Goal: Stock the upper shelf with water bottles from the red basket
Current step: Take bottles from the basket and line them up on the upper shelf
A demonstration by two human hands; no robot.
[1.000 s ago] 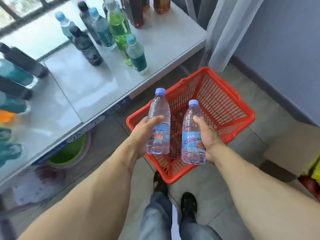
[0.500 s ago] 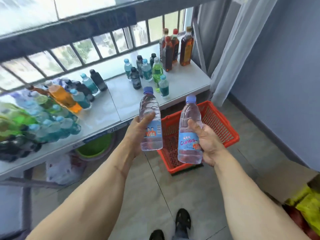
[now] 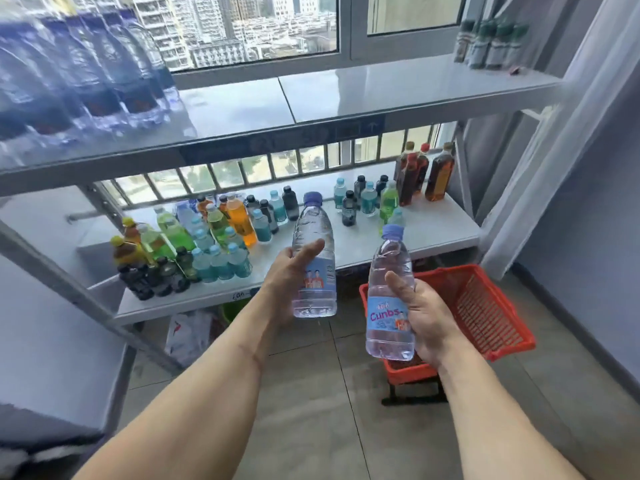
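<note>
Head view, looking down at a two-tier metal rack under a window. Biggest thing here is the upper shelf point(image 3: 346, 98), a pale glossy board that's mostly bare through the middle. Its left end carries a packed row of water bottles point(image 3: 86, 74), smeared by blur, so I honestly can't count them. At its far right corner sits a small cluster of dark-capped bottles point(image 3: 491, 43).

Below that, the lower shelf point(image 3: 363, 244) is crowded: green, orange, teal and black drinks point(image 3: 194, 237) bunched toward its left and middle, and a few tall brown bottles point(image 3: 422, 174) at the back right corner.

On the tiled floor just beside the rack's right end is the red basket point(image 3: 485, 313), partly hidden behind the right forearm.

Now the hands. Left hand point(image 3: 287, 275) is wrapped around a clear water bottle with a blue cap point(image 3: 313, 237), thumb across the front, held upright in front of the lower shelf's front edge. Right hand point(image 3: 426, 317) grips a second bottle with a "Cunbs" label point(image 3: 389, 282) from its right side, thumb across the front, a bit lower, right over the basket's near rim. Both bottles sit well below the upper shelf.
</note>
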